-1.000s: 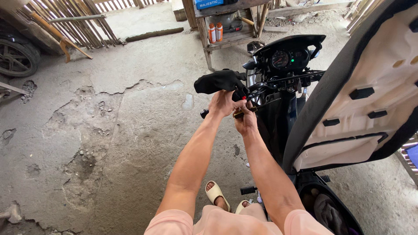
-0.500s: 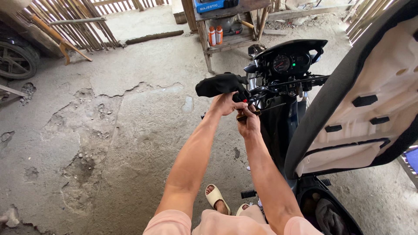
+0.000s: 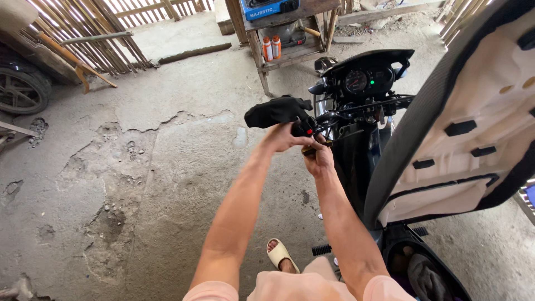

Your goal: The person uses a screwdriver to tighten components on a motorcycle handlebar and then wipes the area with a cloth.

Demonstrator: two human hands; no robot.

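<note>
At the handlebar (image 3: pixel 356 114) of the black motorbike (image 3: pixel 365 139) our two hands meet. The left hand (image 3: pixel 284 136) is curled around the bar just inside the black grip cover (image 3: pixel 276 110), fingers closed on it. The right hand (image 3: pixel 319 159) sits just below and right of the left, touching it, closed around a small dark part (image 3: pixel 310 149) under the switch housing; what that part is we cannot tell. A red button (image 3: pixel 310 131) shows just above the right hand.

Beyond the hands, up and slightly left, stands a wooden stand (image 3: pixel 278 50). On its top sits a blue box (image 3: pixel 268 8) with a white label strip along its front edge. On the lower shelf stand two small orange bottles (image 3: pixel 272 48) with white bands, side by side, and next to them a dark metal pot (image 3: pixel 292 34); their contents do not show.

Right of the hands the dial cluster (image 3: pixel 365 81) faces us. Further right the seat (image 3: pixel 468 122) is tipped up, its pale underside showing, and below it the storage tub (image 3: pixel 423 270) holds a dark cloth (image 3: pixel 423 278). Below the hands, a foot in a cream sandal (image 3: pixel 278 255) rests on the cracked concrete floor (image 3: pixel 139 167).
</note>
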